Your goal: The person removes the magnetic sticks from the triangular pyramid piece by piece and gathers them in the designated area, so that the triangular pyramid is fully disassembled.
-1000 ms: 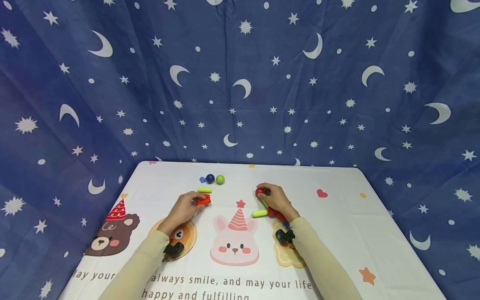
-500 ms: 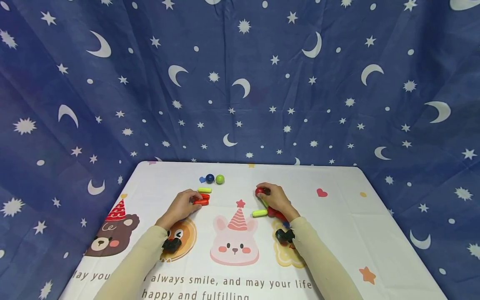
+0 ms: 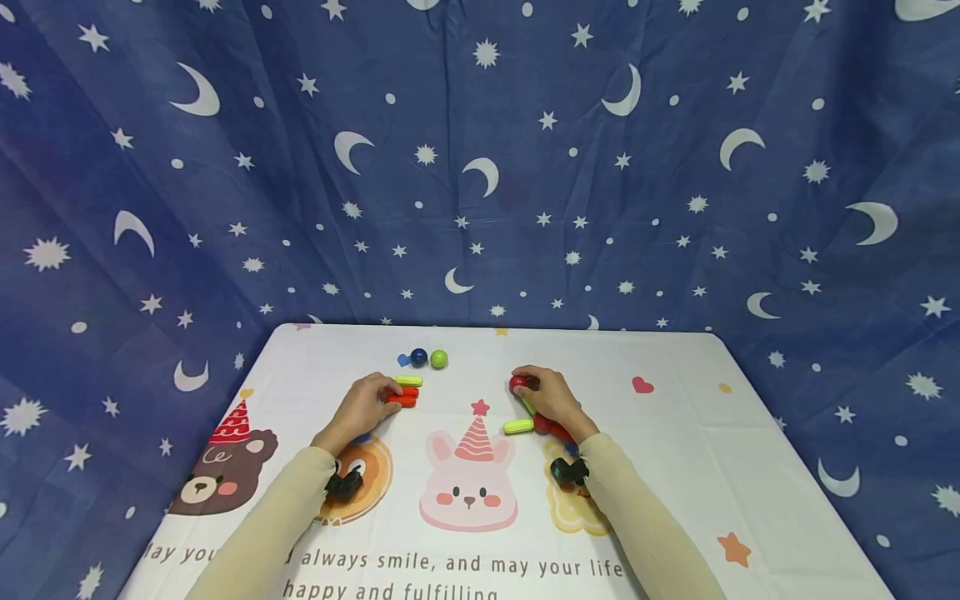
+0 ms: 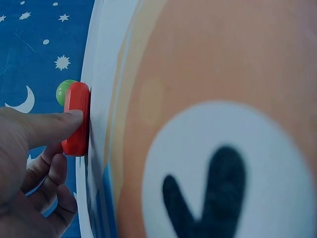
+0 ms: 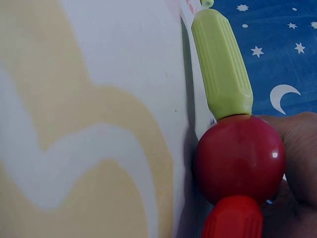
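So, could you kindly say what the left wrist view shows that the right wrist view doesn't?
Only the left wrist view shows the left hand pinching a red stick, and the green ball. Only the right shows the right hand, and a red ball between a lime stick and another red stick. Both share the blue curtain and white tablecloth.

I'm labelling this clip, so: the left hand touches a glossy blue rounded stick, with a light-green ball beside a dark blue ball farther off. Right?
One slip: the rounded stick the left hand touches is red, not blue, as the left wrist view shows. The light-green ball does sit beside the dark blue ball.
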Demonstrator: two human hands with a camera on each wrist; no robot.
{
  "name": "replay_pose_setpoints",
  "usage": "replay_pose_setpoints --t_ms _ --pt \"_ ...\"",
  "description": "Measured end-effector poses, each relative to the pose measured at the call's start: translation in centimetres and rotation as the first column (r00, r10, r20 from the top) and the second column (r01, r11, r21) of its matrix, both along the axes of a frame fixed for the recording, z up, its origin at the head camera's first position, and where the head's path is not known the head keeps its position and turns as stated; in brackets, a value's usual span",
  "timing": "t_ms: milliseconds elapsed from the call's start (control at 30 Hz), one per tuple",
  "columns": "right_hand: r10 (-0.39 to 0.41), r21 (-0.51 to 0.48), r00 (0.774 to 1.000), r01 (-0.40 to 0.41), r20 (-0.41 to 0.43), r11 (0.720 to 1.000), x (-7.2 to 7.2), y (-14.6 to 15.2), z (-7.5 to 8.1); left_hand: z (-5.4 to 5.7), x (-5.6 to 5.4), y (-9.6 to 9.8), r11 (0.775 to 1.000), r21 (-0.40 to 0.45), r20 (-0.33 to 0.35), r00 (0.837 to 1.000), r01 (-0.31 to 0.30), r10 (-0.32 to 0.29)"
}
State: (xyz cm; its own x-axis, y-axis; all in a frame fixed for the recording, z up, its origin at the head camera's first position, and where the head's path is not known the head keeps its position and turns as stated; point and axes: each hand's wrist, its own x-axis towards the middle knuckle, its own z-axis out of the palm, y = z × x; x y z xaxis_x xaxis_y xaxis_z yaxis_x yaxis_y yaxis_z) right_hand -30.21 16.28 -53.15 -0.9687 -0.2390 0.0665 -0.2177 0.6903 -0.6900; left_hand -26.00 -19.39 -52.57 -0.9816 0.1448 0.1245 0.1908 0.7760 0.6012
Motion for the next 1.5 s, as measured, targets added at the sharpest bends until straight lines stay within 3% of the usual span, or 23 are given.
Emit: replay_pose_setpoints --t_ms 333,567,800,1133,1500 --pt "0.002 0.024 0.999 -0.003 0.038 1.000 0.1 0.1 0.3 0.4 0.3 0.3 1.000 0.008 -0.042 0.999 -0.008 0.008" --pt "0.015 0.007 0.999 -0.015 0.040 1.000 0.5 0.2 0.4 1.3 1.1 1.4 0.998 0.050 -0.064 0.998 0.028 -0.024" --pt "0.024 0.011 0.999 -0.025 0.031 1.000 0.9 0.7 0.3 2.0 1.8 3.3 0.993 0.092 -0.102 0.992 0.080 -0.070" --pt "0.041 0.020 0.999 -0.041 -0.011 0.999 2.3 1.6 1.1 2.4 2.5 6.7 0.982 0.116 -0.092 0.986 0.150 -0.140" --pt "0.098 0.072 0.987 -0.089 -0.128 0.993 4.3 2.3 1.8 1.5 3.2 11.6 0.957 0.199 -0.042 0.977 0.211 -0.207"
